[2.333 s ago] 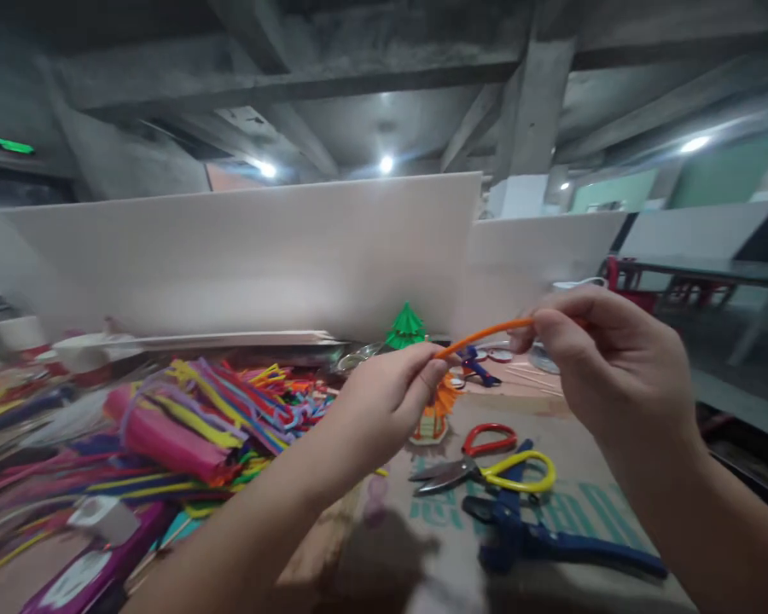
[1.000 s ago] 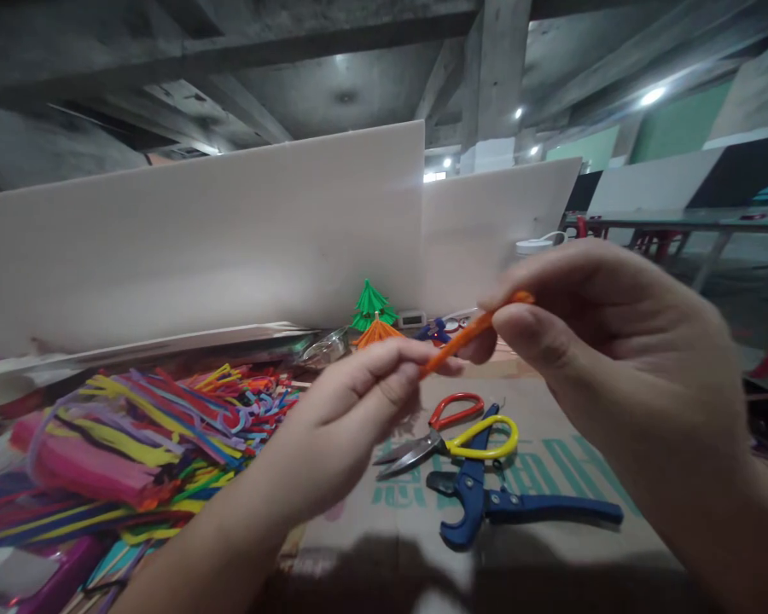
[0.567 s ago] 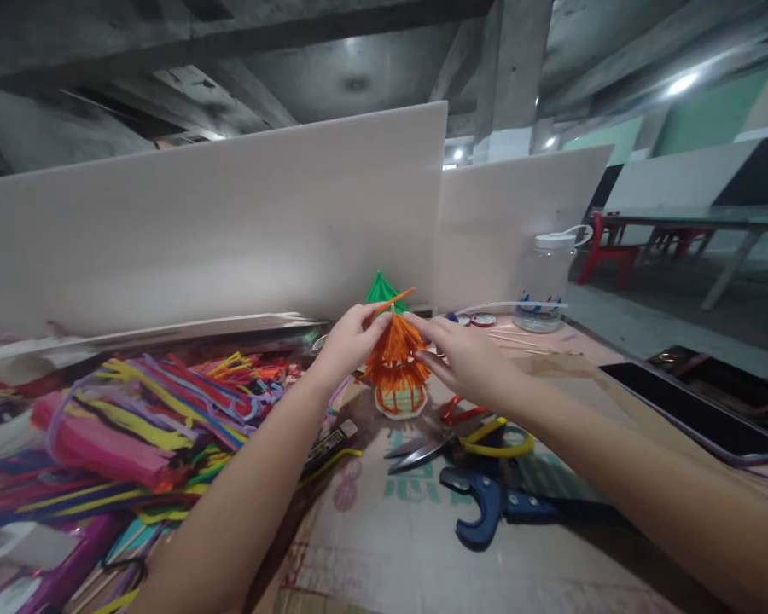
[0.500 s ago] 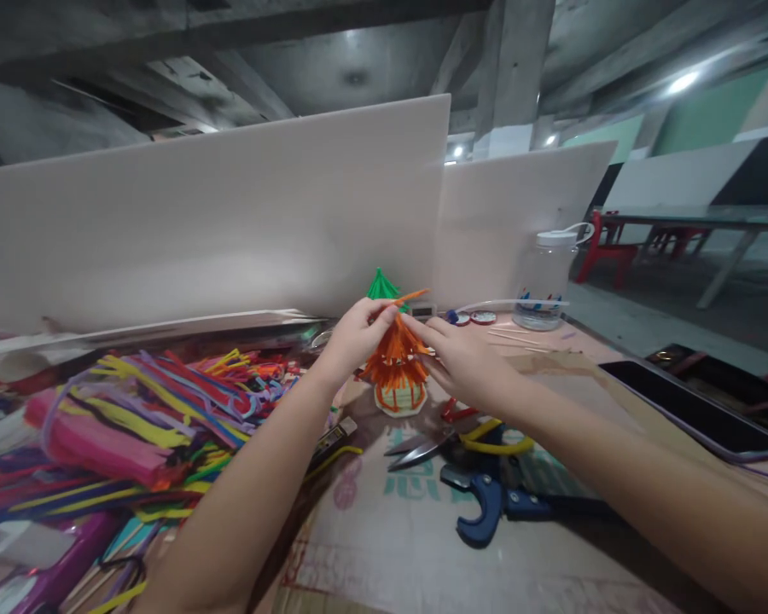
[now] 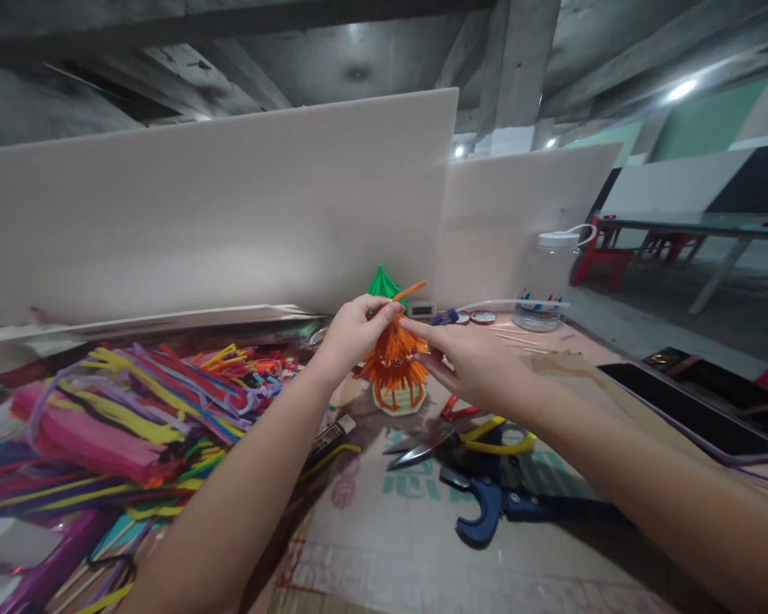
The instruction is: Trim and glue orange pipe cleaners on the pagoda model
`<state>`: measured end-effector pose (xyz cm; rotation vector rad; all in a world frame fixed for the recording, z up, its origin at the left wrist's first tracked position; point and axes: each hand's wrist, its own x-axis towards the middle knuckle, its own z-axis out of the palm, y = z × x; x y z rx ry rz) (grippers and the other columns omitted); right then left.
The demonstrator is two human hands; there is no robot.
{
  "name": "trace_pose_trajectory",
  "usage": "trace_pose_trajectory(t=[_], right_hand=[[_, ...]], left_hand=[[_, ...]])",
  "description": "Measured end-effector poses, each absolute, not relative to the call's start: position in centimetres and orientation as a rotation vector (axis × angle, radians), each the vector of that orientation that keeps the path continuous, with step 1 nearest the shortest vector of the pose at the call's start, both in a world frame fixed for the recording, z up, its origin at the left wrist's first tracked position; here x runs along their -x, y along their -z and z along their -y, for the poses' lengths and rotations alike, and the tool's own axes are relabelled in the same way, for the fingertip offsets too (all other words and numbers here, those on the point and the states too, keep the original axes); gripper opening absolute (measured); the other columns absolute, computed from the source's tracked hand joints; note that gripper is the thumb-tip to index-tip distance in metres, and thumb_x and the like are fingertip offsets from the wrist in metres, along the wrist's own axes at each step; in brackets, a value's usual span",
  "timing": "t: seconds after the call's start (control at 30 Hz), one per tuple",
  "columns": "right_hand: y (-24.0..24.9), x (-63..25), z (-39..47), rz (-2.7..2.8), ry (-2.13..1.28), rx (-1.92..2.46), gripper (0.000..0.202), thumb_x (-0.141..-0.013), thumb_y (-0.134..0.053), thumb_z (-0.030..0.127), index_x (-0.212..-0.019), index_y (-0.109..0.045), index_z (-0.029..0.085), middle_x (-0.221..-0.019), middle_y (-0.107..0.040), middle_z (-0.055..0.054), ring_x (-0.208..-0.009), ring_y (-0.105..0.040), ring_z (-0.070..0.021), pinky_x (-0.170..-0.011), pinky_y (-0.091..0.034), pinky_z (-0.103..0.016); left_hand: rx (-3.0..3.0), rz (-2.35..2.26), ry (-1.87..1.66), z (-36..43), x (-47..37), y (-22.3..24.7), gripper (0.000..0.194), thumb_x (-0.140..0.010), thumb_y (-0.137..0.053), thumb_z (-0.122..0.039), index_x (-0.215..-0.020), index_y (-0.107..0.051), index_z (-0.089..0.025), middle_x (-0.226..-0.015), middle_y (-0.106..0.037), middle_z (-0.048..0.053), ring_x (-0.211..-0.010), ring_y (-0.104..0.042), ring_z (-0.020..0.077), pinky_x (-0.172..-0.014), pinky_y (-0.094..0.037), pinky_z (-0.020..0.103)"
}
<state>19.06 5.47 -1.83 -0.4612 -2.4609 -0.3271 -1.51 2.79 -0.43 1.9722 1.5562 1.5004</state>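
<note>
An orange pipe cleaner point(image 5: 412, 290) sticks up to the right from between the thumb and fingers of my left hand point(image 5: 363, 328). Just below it stands a small tiered model point(image 5: 393, 373) with shaggy orange roofs and a pale base with orange posts. My right hand point(image 5: 464, 350) is at the model's right side, fingertips against the orange upper roof, fingers a little apart; whether they pinch a strand is hidden. Behind my left hand a green pointed roof point(image 5: 380, 283) rises.
Scissors point(image 5: 426, 448) with red and yellow handles and a blue pipe cutter point(image 5: 486, 512) lie in front on cardboard. Piled pipe cleaners point(image 5: 160, 401) cover the left. A water jar point(image 5: 543, 281) and a phone point(image 5: 684, 409) are at right; white boards point(image 5: 230, 213) stand behind.
My right hand has shifted slightly down and right against the orange roof. The orange pipe cleaner tip points a bit higher, and my left hand keeps its pinch. The view has moved slightly.
</note>
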Motion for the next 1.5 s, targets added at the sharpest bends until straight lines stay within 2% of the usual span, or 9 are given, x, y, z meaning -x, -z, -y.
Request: trace_pose_trajectory(t=[0.07,0.2,0.5,0.67,0.97,1.07,1.17,1.27,1.5], right_hand=[[2.0,-19.0,-5.6,2.486,0.367,0.409,0.036,-0.097,-0.046,0.019,-0.131,-0.06,0.015,-0.084,-0.073,-0.008,-0.07,-0.062,-0.0195,-0.059,-0.033,-0.03],[2.4,-18.7,-5.7,2.445,0.365,0.362,0.019,-0.098,-0.051,0.026,-0.09,-0.066,0.017,-0.077,-0.07,-0.007,-0.07,-0.061,-0.02,-0.06,-0.033,-0.03],[2.1,-18.9,-5.7,2.443,0.326,0.645,0.023,-0.097,-0.055,0.037,-0.084,-0.06,0.019,-0.073,-0.067,-0.006,-0.066,-0.059,-0.0207,-0.058,-0.029,-0.03],[1.6,-18.9,-4.9,2.512,0.189,0.668,0.024,-0.098,-0.048,0.026,-0.076,-0.057,0.02,-0.069,-0.064,-0.003,-0.061,-0.053,-0.0167,-0.057,-0.026,-0.029],[-1.5,-21.8,-5.9,2.572,-0.071,0.809,0.027,-0.098,-0.046,0.035,-0.081,-0.063,0.021,-0.07,-0.066,-0.001,-0.061,-0.055,-0.0152,-0.055,-0.03,-0.026],[-0.2,-23.6,-6.8,2.772,-0.11,0.804,0.017,-0.092,-0.055,0.025,-0.098,-0.07,0.025,-0.082,-0.072,-0.003,-0.067,-0.062,-0.0161,-0.057,-0.036,-0.025],[2.3,-24.5,-7.2,2.966,-0.351,0.798,0.034,-0.082,-0.063,0.019,-0.115,-0.07,0.026,-0.105,-0.075,-0.006,-0.088,-0.069,-0.021,-0.067,-0.045,-0.026],[3.9,-24.4,-7.3,3.044,-0.671,0.808,0.042,-0.086,-0.059,0.024,-0.127,-0.066,0.028,-0.118,-0.073,-0.006,-0.098,-0.069,-0.0228,-0.079,-0.05,-0.028],[4.1,-24.6,-7.4,3.108,-0.585,0.512,0.069,-0.073,-0.059,0.009,-0.139,-0.06,0.03,-0.126,-0.067,-0.006,-0.107,-0.067,-0.0212,-0.088,-0.051,-0.026]], left_hand=[[-2.006,-1.569,-1.485,-2.6,1.2,0.3,0.032,-0.09,-0.057,-0.041,-0.097,-0.075,-0.015,-0.099,-0.074,0.008,-0.094,-0.066,0.0214,-0.084,-0.048,0.03],[-2.055,-1.612,-1.469,-1.8,0.6,-0.1,0.029,-0.09,-0.058,-0.04,-0.093,-0.075,-0.016,-0.097,-0.074,0.007,-0.092,-0.065,0.0206,-0.084,-0.046,0.03],[-2.154,-1.634,-1.433,-0.8,-0.2,-0.5,0.028,-0.091,-0.059,-0.039,-0.086,-0.074,-0.016,-0.089,-0.069,0.004,-0.083,-0.062,0.0173,-0.074,-0.043,0.028],[-2.153,-1.638,-1.418,-0.5,-0.5,-0.6,0.029,-0.091,-0.059,-0.04,-0.085,-0.073,-0.015,-0.084,-0.066,0.004,-0.079,-0.06,0.0165,-0.071,-0.042,0.027],[-2.099,-1.622,-1.502,-0.9,1.2,-1.1,0.027,-0.088,-0.06,-0.037,-0.083,-0.074,-0.015,-0.087,-0.062,0.004,-0.08,-0.06,0.0157,-0.073,-0.044,0.027],[-1.986,-1.608,-1.546,-1.0,2.2,-1.5,0.029,-0.086,-0.061,-0.04,-0.083,-0.075,-0.015,-0.088,-0.066,0.005,-0.082,-0.06,0.0169,-0.074,-0.044,0.027],[-1.854,-1.542,-1.58,-0.8,2.8,-1.8,0.037,-0.082,-0.066,-0.05,-0.086,-0.076,-0.015,-0.085,-0.068,0.005,-0.079,-0.06,0.0172,-0.07,-0.044,0.026],[-1.746,-1.422,-1.644,-0.5,3.1,-2.1,0.045,-0.075,-0.073,-0.058,-0.087,-0.077,-0.015,-0.081,-0.068,0.005,-0.072,-0.059,0.0147,-0.063,-0.043,0.023],[-1.559,-1.24,-1.785,-0.1,3.6,-2.5,0.047,-0.07,-0.078,-0.06,-0.088,-0.077,-0.017,-0.072,-0.068,0.002,-0.059,-0.058,0.0105,-0.053,-0.043,0.02]])
